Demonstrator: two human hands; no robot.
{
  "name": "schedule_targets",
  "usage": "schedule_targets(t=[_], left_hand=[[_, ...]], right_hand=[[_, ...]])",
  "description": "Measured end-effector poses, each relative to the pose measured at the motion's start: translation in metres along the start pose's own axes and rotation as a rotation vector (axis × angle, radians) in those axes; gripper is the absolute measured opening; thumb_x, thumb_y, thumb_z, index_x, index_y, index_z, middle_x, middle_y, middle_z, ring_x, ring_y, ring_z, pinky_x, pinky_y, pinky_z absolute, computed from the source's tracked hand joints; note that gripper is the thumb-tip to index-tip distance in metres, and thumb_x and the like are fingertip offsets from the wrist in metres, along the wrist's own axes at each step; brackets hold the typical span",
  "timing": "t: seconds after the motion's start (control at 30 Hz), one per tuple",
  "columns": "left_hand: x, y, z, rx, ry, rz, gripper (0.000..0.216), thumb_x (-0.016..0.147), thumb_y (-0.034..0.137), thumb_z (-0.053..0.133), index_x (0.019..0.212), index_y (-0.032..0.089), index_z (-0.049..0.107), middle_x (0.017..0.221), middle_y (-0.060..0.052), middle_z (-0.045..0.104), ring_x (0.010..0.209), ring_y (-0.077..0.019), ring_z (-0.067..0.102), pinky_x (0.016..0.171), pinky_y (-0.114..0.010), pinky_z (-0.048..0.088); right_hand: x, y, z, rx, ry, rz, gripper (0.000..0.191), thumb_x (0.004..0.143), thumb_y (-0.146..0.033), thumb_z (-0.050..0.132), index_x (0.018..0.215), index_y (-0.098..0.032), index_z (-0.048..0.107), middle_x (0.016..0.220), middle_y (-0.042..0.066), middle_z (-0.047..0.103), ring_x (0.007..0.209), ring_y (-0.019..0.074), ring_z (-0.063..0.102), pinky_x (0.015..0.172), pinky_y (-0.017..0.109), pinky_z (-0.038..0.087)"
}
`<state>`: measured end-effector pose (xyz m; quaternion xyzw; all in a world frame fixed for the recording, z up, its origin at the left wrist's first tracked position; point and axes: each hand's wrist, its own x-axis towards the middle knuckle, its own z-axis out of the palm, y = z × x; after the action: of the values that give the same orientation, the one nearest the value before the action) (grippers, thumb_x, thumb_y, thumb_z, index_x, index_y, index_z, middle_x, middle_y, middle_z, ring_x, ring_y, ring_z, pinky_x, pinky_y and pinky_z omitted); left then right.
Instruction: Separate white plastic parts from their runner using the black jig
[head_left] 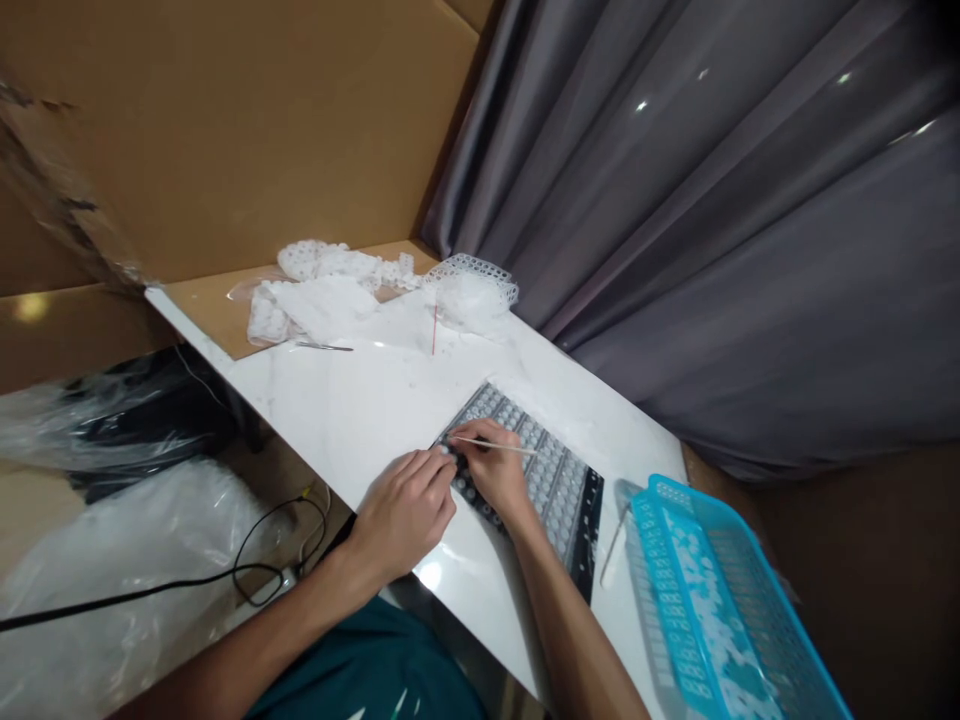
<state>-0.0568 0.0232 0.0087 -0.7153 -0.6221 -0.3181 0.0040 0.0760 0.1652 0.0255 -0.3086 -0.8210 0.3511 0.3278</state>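
A black tray (577, 500) with rows of small round pale parts lies on the white table (360, 400). My right hand (491, 470) rests on the tray's near left corner, fingers pinched on a thin stick (499, 445) that points right across the tray. My left hand (405, 510) sits right beside it, fingers curled, fingertips pinching a small pale part at the tray's corner. Both forearms reach in from the bottom of the view.
A blue plastic basket (720, 600) with white pieces stands at the table's right end. White perforated sheets (337, 290) and a mesh piece (476, 285) lie at the far end, with tweezers (322, 347) nearby. Cardboard walls, a grey curtain, plastic bags and a black cable surround the table.
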Motion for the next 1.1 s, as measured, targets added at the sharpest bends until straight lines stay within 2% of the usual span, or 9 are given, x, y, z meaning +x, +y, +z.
schedule_targets(t=[0.17,0.37,0.53,0.7,0.97,1.1], left_hand=[[0.000,0.000,-0.001,-0.037,0.018,-0.003,0.031,0.101,0.015,0.053,0.127,0.019,0.069,0.128,-0.011,0.072,0.129,-0.0310,0.065,0.110,-0.051,0.056],[-0.004,0.000,-0.002,-0.076,0.116,0.022,0.032,0.100,0.010,0.053,0.127,0.017,0.070,0.126,-0.010,0.075,0.130,-0.0290,0.065,0.111,-0.049,0.055],[-0.007,-0.001,0.000,-0.100,0.162,0.027,0.029,0.099,0.008,0.054,0.121,0.018,0.071,0.118,-0.009,0.076,0.122,-0.0286,0.069,0.105,-0.048,0.057],[-0.008,-0.003,0.003,-0.097,0.180,0.038,0.026,0.098,0.008,0.057,0.118,0.017,0.071,0.119,-0.010,0.076,0.120,-0.0291,0.069,0.104,-0.049,0.058],[-0.008,-0.004,0.004,-0.071,0.171,0.040,0.022,0.099,0.011,0.057,0.113,0.017,0.072,0.114,-0.011,0.077,0.117,-0.0307,0.071,0.100,-0.051,0.059],[-0.007,-0.003,0.004,-0.051,0.143,0.038,0.018,0.097,0.012,0.058,0.106,0.016,0.073,0.111,-0.012,0.077,0.111,-0.0320,0.072,0.096,-0.052,0.060]], right_hand=[[0.001,0.000,-0.006,0.181,0.129,0.134,0.017,0.092,-0.032,0.077,0.077,-0.026,0.077,0.095,0.006,0.085,0.092,0.0265,0.080,0.087,0.040,0.063],[-0.007,-0.006,-0.019,0.274,-0.051,0.079,0.015,0.089,-0.032,0.084,0.078,-0.025,0.077,0.100,0.007,0.084,0.097,0.0269,0.079,0.090,0.041,0.062],[-0.010,-0.007,-0.014,0.203,-0.130,-0.005,0.012,0.094,-0.031,0.082,0.083,-0.025,0.080,0.105,0.008,0.083,0.102,0.0262,0.077,0.095,0.042,0.060],[-0.007,-0.005,-0.013,0.146,-0.173,-0.095,0.016,0.098,-0.029,0.077,0.083,-0.025,0.077,0.102,0.008,0.083,0.104,0.0267,0.075,0.098,0.044,0.057],[-0.009,-0.002,-0.010,-0.074,-0.180,-0.187,0.018,0.099,-0.018,0.072,0.084,-0.026,0.077,0.104,0.004,0.084,0.104,0.0263,0.077,0.098,0.044,0.053],[-0.013,-0.002,0.000,-0.160,-0.154,-0.223,0.019,0.095,-0.010,0.070,0.092,-0.026,0.081,0.106,0.005,0.084,0.104,0.0269,0.076,0.100,0.045,0.052]])
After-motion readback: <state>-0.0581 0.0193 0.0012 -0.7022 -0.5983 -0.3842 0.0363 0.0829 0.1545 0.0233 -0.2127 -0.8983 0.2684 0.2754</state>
